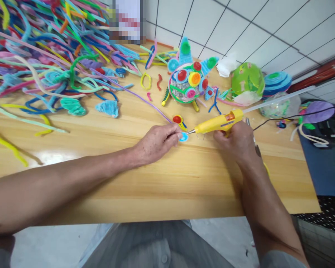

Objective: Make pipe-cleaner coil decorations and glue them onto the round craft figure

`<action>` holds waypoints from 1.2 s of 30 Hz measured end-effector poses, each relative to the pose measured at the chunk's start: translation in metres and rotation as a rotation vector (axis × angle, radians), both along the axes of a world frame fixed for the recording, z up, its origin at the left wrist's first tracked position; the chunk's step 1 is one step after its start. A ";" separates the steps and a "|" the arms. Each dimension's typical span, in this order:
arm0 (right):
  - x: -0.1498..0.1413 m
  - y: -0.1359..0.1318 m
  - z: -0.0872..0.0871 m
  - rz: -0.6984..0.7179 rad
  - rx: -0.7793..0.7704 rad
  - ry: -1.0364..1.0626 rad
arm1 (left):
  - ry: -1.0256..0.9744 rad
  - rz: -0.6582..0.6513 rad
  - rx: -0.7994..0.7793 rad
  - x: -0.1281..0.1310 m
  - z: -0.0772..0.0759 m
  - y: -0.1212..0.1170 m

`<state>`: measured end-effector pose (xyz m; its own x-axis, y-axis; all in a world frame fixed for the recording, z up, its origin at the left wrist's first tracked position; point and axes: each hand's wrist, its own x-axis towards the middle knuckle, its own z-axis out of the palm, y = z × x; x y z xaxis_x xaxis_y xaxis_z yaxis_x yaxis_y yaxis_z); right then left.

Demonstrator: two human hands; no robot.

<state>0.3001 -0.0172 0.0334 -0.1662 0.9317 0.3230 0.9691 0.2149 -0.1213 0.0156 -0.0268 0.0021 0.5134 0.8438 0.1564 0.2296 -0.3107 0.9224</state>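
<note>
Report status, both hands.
Left hand: pinching blue disc. Right hand: gripping yellow glue gun, nozzle at disc. Red-and-yellow piece close beside.
</note>
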 end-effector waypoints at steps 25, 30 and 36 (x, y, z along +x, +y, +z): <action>0.000 -0.001 0.000 -0.002 0.014 0.010 | -0.019 0.007 0.050 0.000 -0.004 -0.001; 0.000 0.000 0.002 -0.032 -0.012 0.026 | -0.022 0.010 0.032 0.000 -0.003 -0.001; -0.006 -0.004 0.000 -0.038 -0.032 0.065 | 0.001 -0.010 0.016 0.000 0.001 -0.001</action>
